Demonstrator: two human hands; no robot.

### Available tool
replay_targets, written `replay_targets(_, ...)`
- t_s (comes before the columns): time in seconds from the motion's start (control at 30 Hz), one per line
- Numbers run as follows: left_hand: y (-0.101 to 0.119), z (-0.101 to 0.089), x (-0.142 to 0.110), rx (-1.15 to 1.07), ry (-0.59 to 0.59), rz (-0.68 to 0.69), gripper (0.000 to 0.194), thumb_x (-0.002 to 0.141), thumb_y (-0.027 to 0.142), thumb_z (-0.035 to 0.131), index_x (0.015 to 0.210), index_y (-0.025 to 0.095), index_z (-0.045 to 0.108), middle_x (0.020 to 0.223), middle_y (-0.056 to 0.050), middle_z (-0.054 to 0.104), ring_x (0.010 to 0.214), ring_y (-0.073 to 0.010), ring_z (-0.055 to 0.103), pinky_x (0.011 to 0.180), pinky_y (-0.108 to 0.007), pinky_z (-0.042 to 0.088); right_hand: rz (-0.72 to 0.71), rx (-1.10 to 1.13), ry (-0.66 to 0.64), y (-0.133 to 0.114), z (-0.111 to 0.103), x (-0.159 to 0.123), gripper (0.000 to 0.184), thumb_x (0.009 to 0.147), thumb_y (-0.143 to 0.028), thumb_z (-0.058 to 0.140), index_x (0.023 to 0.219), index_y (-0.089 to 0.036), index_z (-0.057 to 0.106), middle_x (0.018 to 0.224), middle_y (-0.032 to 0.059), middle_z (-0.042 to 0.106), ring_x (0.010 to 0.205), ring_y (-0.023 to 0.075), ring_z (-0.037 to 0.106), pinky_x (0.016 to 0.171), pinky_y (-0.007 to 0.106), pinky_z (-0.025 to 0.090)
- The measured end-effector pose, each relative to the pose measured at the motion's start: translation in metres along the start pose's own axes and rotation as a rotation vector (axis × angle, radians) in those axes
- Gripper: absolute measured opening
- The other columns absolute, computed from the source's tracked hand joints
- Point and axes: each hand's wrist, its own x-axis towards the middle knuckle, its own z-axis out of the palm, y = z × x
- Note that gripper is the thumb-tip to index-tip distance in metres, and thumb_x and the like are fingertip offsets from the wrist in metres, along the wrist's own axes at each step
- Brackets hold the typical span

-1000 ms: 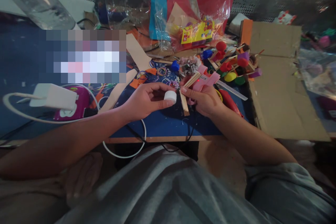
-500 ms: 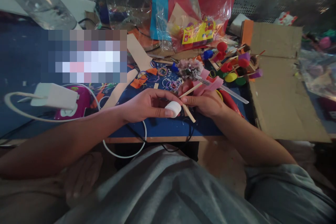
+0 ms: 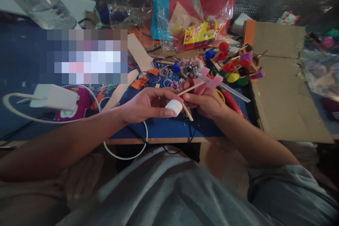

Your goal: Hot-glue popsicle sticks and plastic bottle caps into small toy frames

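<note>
My left hand is closed, with a white bottle cap pinched between thumb and fingers. Close beside it, my right hand grips a thin wooden stick that slants up to the right. A second stick end points down from between the two hands; whether it joins the first piece is hidden by the fingers. Behind my right hand lie pink strips, a clear glue stick and a grey-pink fuzzy clump. Red scissors or a similar red-handled tool partly show under the right wrist.
Coloured bottle caps joined with wooden sticks form a pile at back right, beside a cardboard sheet. Plastic bags with coloured paper stand behind. At left are a magenta power socket, a white charger and its loose cable.
The lower stick end has swung a little up and left, and the upper stick tilts slightly differently. Both hands stay nearly in place, still holding the cap and stick.
</note>
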Motion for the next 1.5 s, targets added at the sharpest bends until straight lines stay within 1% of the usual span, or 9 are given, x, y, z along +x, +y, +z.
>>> replay_targets(0.17,-0.001,-0.001,0.000,0.032,0.028,0.053,0.031,0.084,0.042,0.112,0.109,0.027,0.099,0.111,-0.011,0.082,0.097,-0.0212,0.081,0.088,-0.031,0.070,-0.016,0.041,0.027,-0.003,0.002,0.001,0.071,0.063,-0.066,0.118,0.092,-0.025,0.068,0.070,-0.0060,0.067,0.051,0.0081,0.048,0.046,0.025,0.026)
replay_targets(0.47,-0.007,-0.006,0.001,0.033,-0.059,0.049,0.035,0.087,0.025,0.110,0.120,0.026,0.098,0.114,-0.009,0.089,0.096,-0.0164,0.084,0.093,-0.025,0.070,-0.018,0.140,0.125,-0.011,0.003,0.001,0.079,0.054,-0.059,0.122,0.095,-0.026,0.063,0.084,-0.0057,0.071,0.058,0.0075,0.059,0.048,0.021,0.034)
replay_targets(0.63,-0.008,-0.007,-0.003,-0.086,-0.021,0.056,0.035,0.090,0.026,0.107,0.123,0.026,0.096,0.126,-0.012,0.092,0.110,-0.0211,0.091,0.103,-0.028,0.071,-0.103,0.136,0.209,-0.011,0.000,0.004,0.070,0.062,-0.059,0.117,0.097,-0.028,0.064,0.077,-0.0083,0.062,0.055,0.0081,0.053,0.048,0.025,0.044)
replay_targets(0.77,-0.004,-0.004,-0.005,-0.190,-0.033,0.117,0.026,0.099,0.033,0.100,0.124,0.028,0.094,0.147,-0.013,0.089,0.114,-0.0236,0.092,0.108,-0.035,0.073,-0.136,0.177,0.165,-0.010,-0.007,0.004,0.069,0.066,-0.057,0.116,0.098,-0.028,0.062,0.080,-0.0081,0.064,0.053,0.0067,0.049,0.046,0.023,0.043)
replay_targets(0.97,-0.001,-0.003,-0.008,-0.230,-0.049,0.145,0.025,0.103,0.033,0.096,0.128,0.030,0.092,0.151,-0.008,0.088,0.130,-0.0235,0.089,0.115,-0.034,0.071,-0.114,0.198,0.099,-0.010,-0.010,0.001,0.067,0.069,-0.055,0.116,0.099,-0.027,0.062,0.078,-0.0094,0.063,0.052,0.0060,0.051,0.046,0.021,0.044)
replay_targets(1.13,-0.005,-0.005,-0.008,-0.174,0.050,0.152,0.028,0.100,0.040,0.099,0.125,0.030,0.091,0.155,-0.009,0.085,0.152,-0.0306,0.079,0.130,-0.046,0.065,-0.142,0.183,0.099,-0.014,-0.010,0.000,0.065,0.070,-0.055,0.115,0.098,-0.028,0.062,0.080,-0.0087,0.065,0.051,0.0062,0.049,0.049,0.026,0.045)
replay_targets(1.33,-0.010,-0.010,-0.006,-0.035,0.167,0.246,0.034,0.094,0.046,0.102,0.122,0.029,0.092,0.172,-0.010,0.075,0.160,-0.0339,0.070,0.123,-0.044,0.067,-0.177,0.218,0.166,-0.019,-0.010,0.000,0.066,0.066,-0.052,0.115,0.097,-0.029,0.061,0.078,-0.0074,0.065,0.057,0.0096,0.054,0.053,0.026,0.050)
replay_targets(1.4,-0.009,-0.010,-0.006,0.006,0.199,0.274,0.035,0.094,0.047,0.103,0.122,0.029,0.092,0.174,-0.009,0.073,0.169,-0.0364,0.062,0.127,-0.047,0.064,-0.178,0.226,0.189,-0.020,-0.009,-0.001,0.065,0.066,-0.049,0.113,0.098,-0.029,0.061,0.077,-0.0068,0.064,0.062,0.0114,0.059,0.055,0.026,0.053)
replay_targets(1.5,-0.006,-0.008,-0.008,-0.011,0.193,0.261,0.035,0.093,0.049,0.103,0.120,0.029,0.091,0.175,-0.008,0.072,0.171,-0.0403,0.060,0.131,-0.054,0.062,-0.122,0.166,0.170,-0.020,-0.009,-0.003,0.058,0.070,-0.046,0.111,0.100,-0.029,0.064,0.079,-0.0055,0.065,0.063,0.0127,0.060,0.053,0.027,0.049)
